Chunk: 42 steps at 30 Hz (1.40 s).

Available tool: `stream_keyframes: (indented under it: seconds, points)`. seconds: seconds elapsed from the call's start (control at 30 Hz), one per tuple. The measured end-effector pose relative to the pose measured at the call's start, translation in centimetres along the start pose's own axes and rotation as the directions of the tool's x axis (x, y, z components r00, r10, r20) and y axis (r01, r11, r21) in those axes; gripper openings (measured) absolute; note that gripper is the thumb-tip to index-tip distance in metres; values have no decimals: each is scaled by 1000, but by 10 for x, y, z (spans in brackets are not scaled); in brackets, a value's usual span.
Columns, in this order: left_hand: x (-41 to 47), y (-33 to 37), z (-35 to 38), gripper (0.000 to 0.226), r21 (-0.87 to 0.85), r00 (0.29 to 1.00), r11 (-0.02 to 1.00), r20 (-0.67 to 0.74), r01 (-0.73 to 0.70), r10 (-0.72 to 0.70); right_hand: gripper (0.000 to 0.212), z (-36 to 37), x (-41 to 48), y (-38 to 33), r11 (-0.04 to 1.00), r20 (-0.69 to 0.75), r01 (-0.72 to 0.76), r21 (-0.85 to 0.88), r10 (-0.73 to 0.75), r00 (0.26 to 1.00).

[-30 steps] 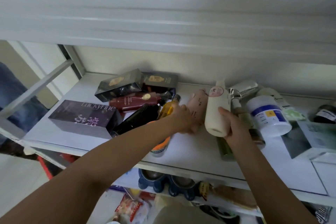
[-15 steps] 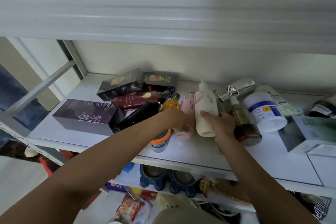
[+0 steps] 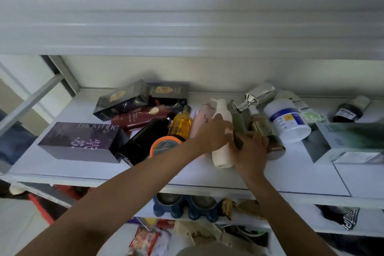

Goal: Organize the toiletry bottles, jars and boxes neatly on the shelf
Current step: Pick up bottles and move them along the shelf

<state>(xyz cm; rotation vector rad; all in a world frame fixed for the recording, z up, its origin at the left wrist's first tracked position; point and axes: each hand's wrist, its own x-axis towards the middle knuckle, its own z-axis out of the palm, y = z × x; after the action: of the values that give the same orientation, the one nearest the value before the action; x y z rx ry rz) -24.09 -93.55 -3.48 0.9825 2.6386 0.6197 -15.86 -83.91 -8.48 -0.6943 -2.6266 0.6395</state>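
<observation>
In the head view, a white shelf (image 3: 291,174) is seen from above, crowded with toiletries lying on their sides. At the left a purple box (image 3: 81,141) is laid flat. Behind it two dark boxes (image 3: 120,97) are leaned together against the back wall. A dark red bottle (image 3: 139,117) and a black bottle (image 3: 145,139) are piled between the boxes and an amber bottle (image 3: 181,122). Its base touches an orange-rimmed jar (image 3: 164,145).

In the middle, a pink bottle (image 3: 200,118), a cream bottle (image 3: 222,156) and a green bottle (image 3: 239,120) are laid side by side, caps toward the wall. The left hand (image 3: 214,133) is stretched across the pink and cream bottles, with its fingers (image 3: 227,130) laid over the cream one. Whether they are clamped on it cannot be told. The right hand (image 3: 251,149) is placed just beside it, its fingers curled round the lower end of the green bottle.

To the right, a brown bottle (image 3: 264,127) is pressed against the right hand, and a silver pump bottle (image 3: 259,93) is seen behind it. A white jar (image 3: 288,120) with a blue label lies next, then a white tube (image 3: 303,106). A small dark bottle (image 3: 349,110) lies well apart near the wall, behind a pale box (image 3: 349,141).
</observation>
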Motion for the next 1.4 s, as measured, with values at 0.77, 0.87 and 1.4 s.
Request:
stream_keyframes:
  seconds: [0.77, 0.87, 1.4]
  points:
    - [13, -10, 2, 16, 5, 969, 998, -239, 63, -60, 68, -19, 8, 22, 975, 235, -214, 59, 194, 952]
    - [14, -13, 2, 13, -116, 976, 990, -192, 85, -106, 67, -27, 15, 29, 910, 269, -341, 235, 276, 923]
    - [21, 34, -7, 45, -526, 942, 794, 285, 306, -174, 69, -85, -32, 30, 23, 485, -515, 857, 306, 819]
